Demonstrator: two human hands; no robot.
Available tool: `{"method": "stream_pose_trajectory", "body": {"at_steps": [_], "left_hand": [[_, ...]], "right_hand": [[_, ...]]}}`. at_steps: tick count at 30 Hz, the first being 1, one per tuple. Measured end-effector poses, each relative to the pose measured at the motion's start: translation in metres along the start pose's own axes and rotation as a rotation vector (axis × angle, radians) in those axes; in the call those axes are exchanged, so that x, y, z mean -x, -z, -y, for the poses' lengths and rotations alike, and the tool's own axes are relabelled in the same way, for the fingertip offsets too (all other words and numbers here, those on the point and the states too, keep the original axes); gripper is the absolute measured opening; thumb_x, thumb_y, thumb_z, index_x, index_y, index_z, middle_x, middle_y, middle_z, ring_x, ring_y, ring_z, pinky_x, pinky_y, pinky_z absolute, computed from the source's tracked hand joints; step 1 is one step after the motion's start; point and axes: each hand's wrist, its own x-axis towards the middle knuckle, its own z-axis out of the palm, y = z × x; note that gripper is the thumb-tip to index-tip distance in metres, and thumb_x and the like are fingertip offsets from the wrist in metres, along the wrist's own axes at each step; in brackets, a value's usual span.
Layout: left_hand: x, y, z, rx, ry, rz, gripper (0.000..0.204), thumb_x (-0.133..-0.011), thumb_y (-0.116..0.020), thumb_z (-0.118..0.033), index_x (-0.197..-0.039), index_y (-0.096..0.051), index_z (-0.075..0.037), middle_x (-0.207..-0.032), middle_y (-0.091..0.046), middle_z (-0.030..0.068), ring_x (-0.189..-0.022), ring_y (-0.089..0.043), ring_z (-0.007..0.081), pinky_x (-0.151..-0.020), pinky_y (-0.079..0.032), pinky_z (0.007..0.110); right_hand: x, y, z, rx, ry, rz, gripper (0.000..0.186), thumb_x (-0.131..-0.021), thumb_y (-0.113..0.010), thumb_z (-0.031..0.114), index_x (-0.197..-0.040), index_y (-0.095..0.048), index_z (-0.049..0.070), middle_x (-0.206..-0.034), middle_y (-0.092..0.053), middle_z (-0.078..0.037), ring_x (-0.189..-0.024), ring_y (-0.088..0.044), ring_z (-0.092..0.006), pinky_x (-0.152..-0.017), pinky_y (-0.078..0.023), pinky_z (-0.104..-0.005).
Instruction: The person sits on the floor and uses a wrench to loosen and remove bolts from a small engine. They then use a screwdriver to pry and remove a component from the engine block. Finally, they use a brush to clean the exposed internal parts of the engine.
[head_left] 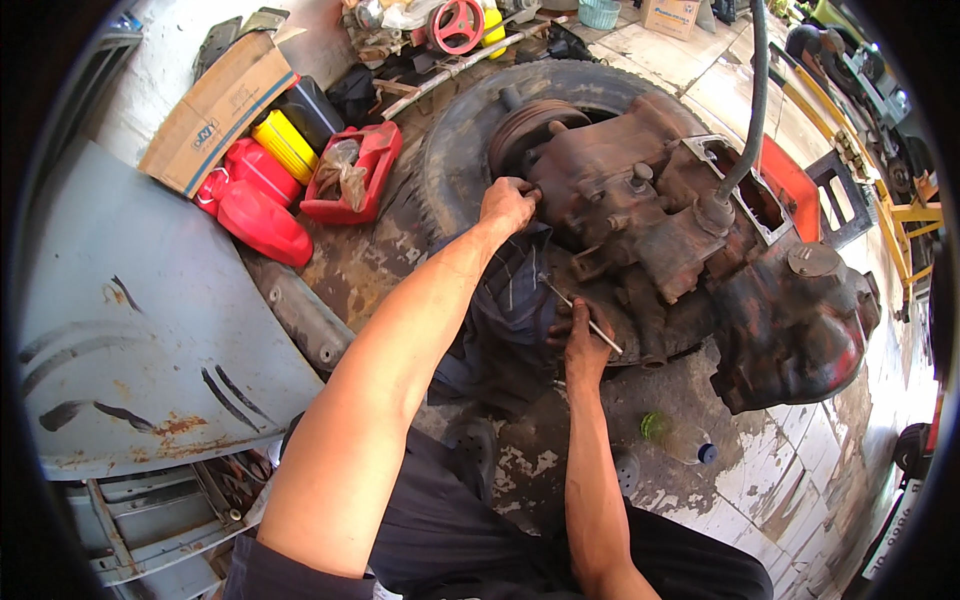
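Note:
A rusty brown gearbox (625,160) lies on a black tyre (447,165), its rectangular top opening uncovered. My left hand (510,205) is at the gearbox's near left side, fingers curled together against the casing. What they pinch, if anything, is hidden. Lower and to the right, my right hand (584,340) is closed around a thin silver metal rod (604,337), which slants up-left toward the casing's underside. A dark cloth (505,305) hangs over the tyre's near edge, between my two arms.
A long gear lever (757,90) rises from the gearbox. Red jerrycans (265,222), a red tray (375,160) and a cardboard box (215,115) stand left. A grey metal panel (140,330) fills the left side. A plastic bottle (680,440) lies on the floor near my feet.

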Motion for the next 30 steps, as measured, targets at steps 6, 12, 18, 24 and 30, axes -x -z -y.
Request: {"method": "stream_pose_trajectory", "body": {"at_steps": [6, 12, 18, 24, 30], "left_hand": [[0.006, -0.001, -0.006, -0.173, -0.081, -0.043, 0.043, -0.096, -0.058, -0.036, -0.115, -0.064, 0.002, -0.109, -0.07, 0.0203, -0.098, -0.069, 0.0338, -0.089, -0.051, 0.04], [0.008, -0.008, -0.003, -0.228, 0.013, 0.019, 0.052, -0.102, -0.04, -0.039, -0.118, -0.053, 0.008, -0.116, -0.062, 0.0363, -0.114, -0.059, 0.0487, -0.099, -0.044, 0.051], [0.014, -0.003, 0.002, -0.379, -0.078, 0.031, 0.049, -0.1, -0.044, -0.037, -0.114, -0.058, 0.008, -0.104, -0.065, 0.0359, -0.104, -0.062, 0.0514, -0.093, -0.048, 0.054], [0.029, 0.024, 0.011, -0.809, -0.505, 0.158, 0.031, -0.089, -0.059, -0.031, -0.095, -0.069, -0.002, -0.094, -0.07, 0.0246, -0.092, -0.067, 0.0421, -0.08, -0.054, 0.052], [0.035, 0.058, 0.044, -0.801, -0.699, 0.039, 0.03, -0.091, -0.061, -0.033, -0.098, -0.063, -0.004, -0.089, -0.067, 0.0167, -0.084, -0.067, 0.0392, -0.074, -0.053, 0.05]], "right_hand": [[-0.002, -0.001, -0.002, 0.03, 0.022, -0.019, 0.032, -0.1, -0.061, 0.025, -0.109, -0.066, -0.005, -0.084, -0.067, -0.011, -0.06, -0.065, -0.0155, -0.048, -0.055, -0.0291], [0.0, -0.006, -0.001, 0.044, 0.008, -0.026, 0.032, -0.1, -0.06, 0.025, -0.109, -0.066, -0.005, -0.083, -0.065, -0.011, -0.059, -0.065, -0.0149, -0.047, -0.054, -0.0292], [-0.002, -0.006, 0.001, 0.007, -0.001, -0.024, 0.032, -0.101, -0.058, 0.025, -0.11, -0.066, -0.005, -0.082, -0.065, -0.01, -0.058, -0.064, -0.0157, -0.045, -0.054, -0.0299], [-0.023, 0.002, 0.025, 0.184, 0.122, 0.112, 0.036, -0.101, -0.058, 0.03, -0.102, -0.07, -0.004, -0.079, -0.067, -0.01, -0.068, -0.064, -0.0148, -0.063, -0.05, -0.0288], [-0.068, -0.022, 0.079, 0.391, 0.342, 0.185, 0.03, -0.096, -0.064, 0.026, -0.098, -0.071, -0.002, -0.079, -0.071, -0.014, -0.072, -0.068, -0.0252, -0.07, -0.051, -0.036]]}}
